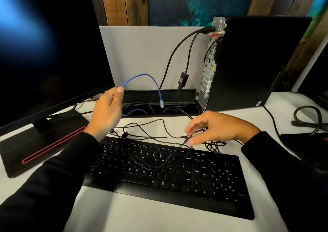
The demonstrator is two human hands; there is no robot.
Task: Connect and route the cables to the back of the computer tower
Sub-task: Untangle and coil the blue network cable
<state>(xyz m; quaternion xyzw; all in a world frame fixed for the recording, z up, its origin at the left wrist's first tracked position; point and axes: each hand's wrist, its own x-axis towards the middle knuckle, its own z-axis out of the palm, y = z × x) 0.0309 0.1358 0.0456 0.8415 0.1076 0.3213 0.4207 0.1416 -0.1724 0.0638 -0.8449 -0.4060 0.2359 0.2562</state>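
Observation:
A black computer tower (248, 62) stands upright at the back right, its metal rear panel (208, 68) turned to the left. Two black cables (179, 48) are plugged in near its top and hang down. My left hand (106, 112) pinches a blue network cable (142, 76), which arcs up and over so its clear plug (161, 103) dangles above the desk's cable slot. My right hand (218, 127) hovers over a tangle of thin black cables (150, 134), fingers curled among the strands by the keyboard's top edge.
A black keyboard (168, 175) lies in front with a thin cable looped across it. A dark monitor (49, 50) on a black stand with a red stripe (51, 146) fills the left. A cable slot (159, 107) runs along the grey divider. A thick coiled cable (308, 118) lies far right.

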